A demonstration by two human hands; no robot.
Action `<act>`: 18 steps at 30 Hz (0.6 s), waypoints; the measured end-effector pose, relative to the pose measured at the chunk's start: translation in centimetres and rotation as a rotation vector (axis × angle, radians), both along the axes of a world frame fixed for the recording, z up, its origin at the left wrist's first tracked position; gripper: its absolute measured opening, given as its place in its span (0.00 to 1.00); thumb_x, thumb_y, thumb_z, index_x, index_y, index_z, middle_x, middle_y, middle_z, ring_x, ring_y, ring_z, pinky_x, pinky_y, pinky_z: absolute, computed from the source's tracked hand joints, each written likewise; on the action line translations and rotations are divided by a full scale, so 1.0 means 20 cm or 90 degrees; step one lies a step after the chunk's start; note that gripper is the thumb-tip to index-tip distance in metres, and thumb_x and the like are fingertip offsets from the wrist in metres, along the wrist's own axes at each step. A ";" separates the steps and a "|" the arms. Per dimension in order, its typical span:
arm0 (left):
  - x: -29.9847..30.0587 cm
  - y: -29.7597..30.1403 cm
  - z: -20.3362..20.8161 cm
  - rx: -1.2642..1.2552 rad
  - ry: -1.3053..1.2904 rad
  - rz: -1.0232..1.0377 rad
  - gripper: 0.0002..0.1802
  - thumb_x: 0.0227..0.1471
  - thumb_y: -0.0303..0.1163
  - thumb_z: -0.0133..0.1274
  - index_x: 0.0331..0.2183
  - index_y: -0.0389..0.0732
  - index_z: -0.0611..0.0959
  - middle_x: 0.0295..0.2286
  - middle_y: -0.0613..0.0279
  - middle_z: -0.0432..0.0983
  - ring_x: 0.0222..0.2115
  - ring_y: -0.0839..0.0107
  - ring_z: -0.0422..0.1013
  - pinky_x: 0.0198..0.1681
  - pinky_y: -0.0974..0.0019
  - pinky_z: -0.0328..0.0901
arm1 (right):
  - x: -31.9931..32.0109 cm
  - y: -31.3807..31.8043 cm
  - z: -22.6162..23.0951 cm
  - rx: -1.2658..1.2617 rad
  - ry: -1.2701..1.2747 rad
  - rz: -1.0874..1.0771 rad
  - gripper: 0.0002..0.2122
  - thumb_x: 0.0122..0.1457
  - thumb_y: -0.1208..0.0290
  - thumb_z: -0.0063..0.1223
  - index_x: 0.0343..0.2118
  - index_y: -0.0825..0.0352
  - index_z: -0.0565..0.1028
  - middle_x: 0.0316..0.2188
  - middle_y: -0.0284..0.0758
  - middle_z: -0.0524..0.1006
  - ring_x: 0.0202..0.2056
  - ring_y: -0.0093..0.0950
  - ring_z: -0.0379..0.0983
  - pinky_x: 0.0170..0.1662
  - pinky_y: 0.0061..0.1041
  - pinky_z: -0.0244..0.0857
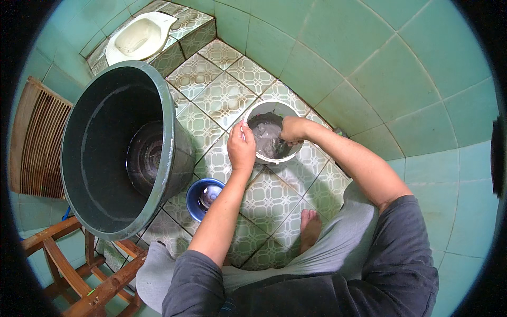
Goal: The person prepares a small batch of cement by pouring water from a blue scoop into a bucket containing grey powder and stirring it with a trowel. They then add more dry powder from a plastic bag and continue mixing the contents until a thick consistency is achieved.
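A light grey-white bucket [272,108] stands on the patterned tile floor in front of me, with thick, wet grey paste [266,138] in its lower part. My left hand [242,148] is closed on the bucket's left rim, thumb and fingers at the edge. Over the right side of the rim, my right hand [292,130] reaches into the bucket, its fingers curled low near the paste. Whatever those fingers hold, if anything, is hidden. Beside my left forearm sits a small blue bowl [193,202], with a little liquid in it.
A big dark tub [97,132] stands at the left, some liquid at its bottom. Behind it is a white squat toilet [151,42] on a tiled step. A slatted wooden rack [42,142] and a wooden frame [71,272] line the left side. Green tiled wall [364,63] rises at right.
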State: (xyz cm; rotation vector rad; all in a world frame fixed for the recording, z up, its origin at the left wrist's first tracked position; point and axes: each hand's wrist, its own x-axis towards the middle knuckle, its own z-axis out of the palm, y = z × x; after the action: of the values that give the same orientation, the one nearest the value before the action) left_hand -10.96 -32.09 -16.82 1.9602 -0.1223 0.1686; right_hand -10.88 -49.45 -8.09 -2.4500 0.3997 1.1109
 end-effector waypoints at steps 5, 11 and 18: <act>0.00 0.00 0.00 -0.002 -0.010 -0.008 0.15 0.58 0.35 0.46 0.40 0.34 0.80 0.36 0.45 0.77 0.36 0.49 0.74 0.40 0.56 0.68 | -0.02 0.09 -0.02 -0.129 -0.101 0.235 0.12 0.47 0.71 0.53 0.33 0.72 0.80 0.32 0.45 0.80 0.35 0.38 0.79 0.38 0.33 0.72; -0.01 -0.01 0.01 -0.004 -0.023 -0.006 0.15 0.58 0.35 0.46 0.40 0.34 0.80 0.35 0.46 0.77 0.36 0.49 0.74 0.40 0.56 0.68 | -0.06 0.17 -0.04 -0.199 -0.168 0.349 0.13 0.50 0.69 0.54 0.37 0.66 0.81 0.38 0.43 0.80 0.41 0.37 0.78 0.43 0.33 0.72; -0.01 -0.02 0.04 -0.022 -0.029 -0.039 0.16 0.59 0.36 0.46 0.40 0.33 0.79 0.35 0.45 0.77 0.36 0.50 0.74 0.40 0.57 0.68 | -0.04 0.15 0.03 -0.242 -0.155 0.139 0.14 0.49 0.70 0.53 0.39 0.66 0.80 0.39 0.43 0.80 0.42 0.37 0.78 0.45 0.32 0.72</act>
State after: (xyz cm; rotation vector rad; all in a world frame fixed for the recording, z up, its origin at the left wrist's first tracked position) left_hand -11.12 -32.42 -16.04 1.9155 -0.2085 0.1742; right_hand -11.60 -46.40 -7.44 -2.9832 0.2925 0.8626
